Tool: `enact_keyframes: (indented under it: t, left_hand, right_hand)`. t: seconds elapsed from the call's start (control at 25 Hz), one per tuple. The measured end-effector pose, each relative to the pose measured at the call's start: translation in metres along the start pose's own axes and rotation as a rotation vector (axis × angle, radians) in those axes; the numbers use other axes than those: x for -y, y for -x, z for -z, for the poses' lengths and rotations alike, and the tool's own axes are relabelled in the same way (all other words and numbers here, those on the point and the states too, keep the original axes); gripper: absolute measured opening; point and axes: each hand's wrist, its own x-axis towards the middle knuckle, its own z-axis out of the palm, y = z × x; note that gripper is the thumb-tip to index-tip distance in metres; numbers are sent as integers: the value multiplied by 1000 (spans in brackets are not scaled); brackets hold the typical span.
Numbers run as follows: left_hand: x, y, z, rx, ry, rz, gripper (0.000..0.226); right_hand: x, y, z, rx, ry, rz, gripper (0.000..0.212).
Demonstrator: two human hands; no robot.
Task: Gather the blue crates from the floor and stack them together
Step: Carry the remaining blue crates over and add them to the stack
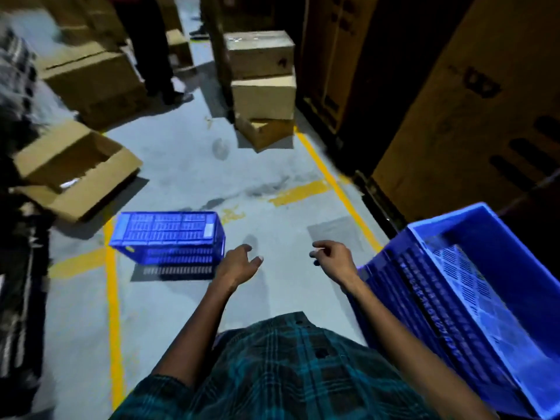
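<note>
1. A grey concrete floor (181, 165) marked with yellow lines (112, 286) runs between tall cardboard cartons (472, 116).
2. Smaller cardboard boxes (263, 86) stand stacked ahead; an open box (75, 168) lies to the left.
3. One blue crate (472, 301) sits tilted at the right, open side up.
4. Another blue crate (168, 237) rests on the floor, upside down.
5. The left hand (238, 265) and right hand (333, 260) hover with fingers loosely spread, holding nothing.

Left: overturned crate (168, 237) on the floor (181, 165)
Right: upright crate (472, 295)
Behind, left: open carton (72, 168)
Behind, centre: stacked boxes (263, 86)
</note>
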Motion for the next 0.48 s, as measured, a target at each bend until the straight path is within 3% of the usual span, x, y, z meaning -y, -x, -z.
enact_keyframes:
  t: [0.24, 0.48]
  left_hand:
    - [135, -29, 90, -71, 108, 135, 35]
    - [202, -80, 139, 77, 101, 155, 38]
  right_hand:
    - [96, -51, -132, 162, 1, -4, 32]
    - [160, -96, -245, 337, 120, -76, 31]
